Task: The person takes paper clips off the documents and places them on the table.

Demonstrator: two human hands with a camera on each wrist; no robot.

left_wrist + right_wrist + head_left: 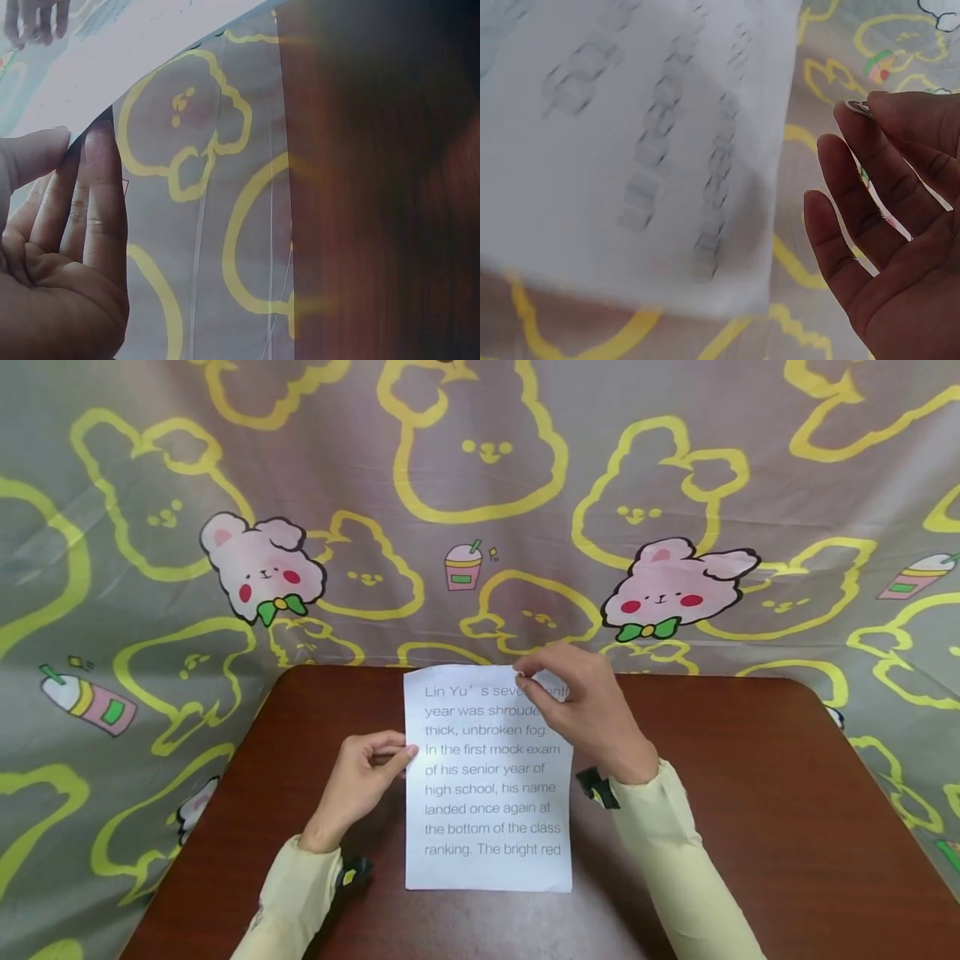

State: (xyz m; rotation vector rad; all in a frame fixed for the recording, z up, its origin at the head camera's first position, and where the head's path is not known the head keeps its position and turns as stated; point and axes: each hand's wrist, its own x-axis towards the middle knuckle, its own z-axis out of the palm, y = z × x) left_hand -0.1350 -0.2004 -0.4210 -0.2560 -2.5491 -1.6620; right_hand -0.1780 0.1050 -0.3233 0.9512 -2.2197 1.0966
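Observation:
A white sheet of paper (491, 789) printed with large dark text is held upright above the table in the head view. My left hand (358, 781) pinches its left edge between thumb and fingers; the left wrist view shows the thumb (45, 150) on one face and fingers behind. Near the sheet's top right corner, my right hand (592, 714) covers part of the first line. Between its thumb and index fingertip it pinches a small silver wire loop, apparently a paper clip (858, 109). In the right wrist view the clip is apart from the paper, the other fingers loosely bent.
A dark reddish-brown table (750, 827) with rounded far corners lies beneath both hands. Behind it hangs a grey curtain (420, 552) with yellow rabbit outlines, pink rabbit heads and drink cups. A dark strap piece (597, 787) shows at the right wrist.

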